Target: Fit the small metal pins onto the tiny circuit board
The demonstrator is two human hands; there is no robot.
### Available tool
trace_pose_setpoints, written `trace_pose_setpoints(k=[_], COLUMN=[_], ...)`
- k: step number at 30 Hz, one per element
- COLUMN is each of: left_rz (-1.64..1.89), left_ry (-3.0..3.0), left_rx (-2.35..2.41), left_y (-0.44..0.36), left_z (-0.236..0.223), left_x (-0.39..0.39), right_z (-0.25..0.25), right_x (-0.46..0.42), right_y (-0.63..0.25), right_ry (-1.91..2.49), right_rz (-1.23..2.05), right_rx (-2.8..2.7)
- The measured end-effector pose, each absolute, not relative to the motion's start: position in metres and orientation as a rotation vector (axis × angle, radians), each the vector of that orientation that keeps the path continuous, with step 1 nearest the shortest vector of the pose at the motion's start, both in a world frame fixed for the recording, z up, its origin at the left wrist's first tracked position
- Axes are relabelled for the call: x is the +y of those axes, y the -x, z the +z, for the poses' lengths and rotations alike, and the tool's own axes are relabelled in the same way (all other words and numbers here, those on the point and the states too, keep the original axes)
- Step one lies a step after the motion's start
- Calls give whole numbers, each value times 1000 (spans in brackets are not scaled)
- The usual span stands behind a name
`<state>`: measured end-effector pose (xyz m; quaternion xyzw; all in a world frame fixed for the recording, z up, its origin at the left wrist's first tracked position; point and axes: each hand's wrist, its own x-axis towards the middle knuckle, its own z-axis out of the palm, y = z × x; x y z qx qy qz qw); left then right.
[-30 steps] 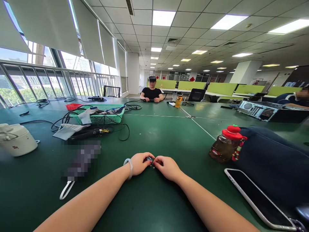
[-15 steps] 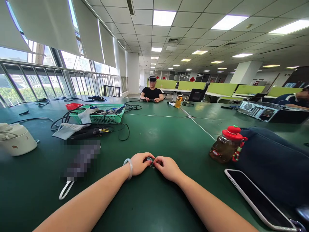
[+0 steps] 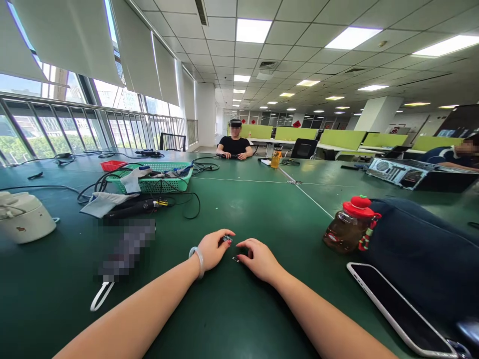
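Pinching a small dark part [image 3: 226, 240] between thumb and fingertip, the person's left hand [image 3: 212, 249] rests on the green counter [image 3: 239, 304], its grip closed on the piece and a pale bangle [image 3: 197, 260] circling the wrist. The right hand [image 3: 259, 259] lies just beside it at 3 o'clock, fingers curled loosely downward and holding nothing, with a second tiny part [image 3: 236, 259] lying on the counter between the two hands, close under the right fingertips; whether those fingertips touch it cannot be told.

At 9 o'clock from the hands a blurred dark object with a white wrist loop [image 3: 100, 299] lies flat, and farther out at 9 o'clock stands a white appliance [image 3: 23, 218]. Toward 11 o'clock a green basket [image 3: 157, 182] sits among black cables [image 3: 187, 199] and grey cloth [image 3: 101, 202], a red tray [image 3: 113, 164] behind it.

At 2 o'clock a brown jar with a red lid [image 3: 350, 227] leans against a dark blue bag [image 3: 422, 254], and a phone [image 3: 389, 304] lies screen-up at 4 o'clock, partly tucked beneath the bag.

At 12 o'clock, well apart across the counter, another person in a black shirt [image 3: 235, 144] sits with both hands on the surface. A second co-worker's sleeve [image 3: 445, 155] shows at the far right beside an open computer case [image 3: 396, 172].
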<state>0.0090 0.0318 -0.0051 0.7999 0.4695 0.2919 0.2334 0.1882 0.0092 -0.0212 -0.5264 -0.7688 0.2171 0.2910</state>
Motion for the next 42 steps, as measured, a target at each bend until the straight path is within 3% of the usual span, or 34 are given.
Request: trace_pose_setpoints(k=[4,20,33,42], left_rz=[862,553,595,588], left_ry=[-2110,-2365,-2336,-2370], left_rx=[1358,1269,1358,1354], left_y=[-6,-10,-8,-7], left_z=[-5,-5,-7,-8], left_x=[35,32,33,33], right_z=[-20,-23,-17,-23], right_x=[4,4,5,10], right_y=[-185,-179,-184,-186], right_ry=[1360,1407,1362,1290], right_rz=[533,237,492,420], right_rx=[-2166,-2324,-2006,-2020])
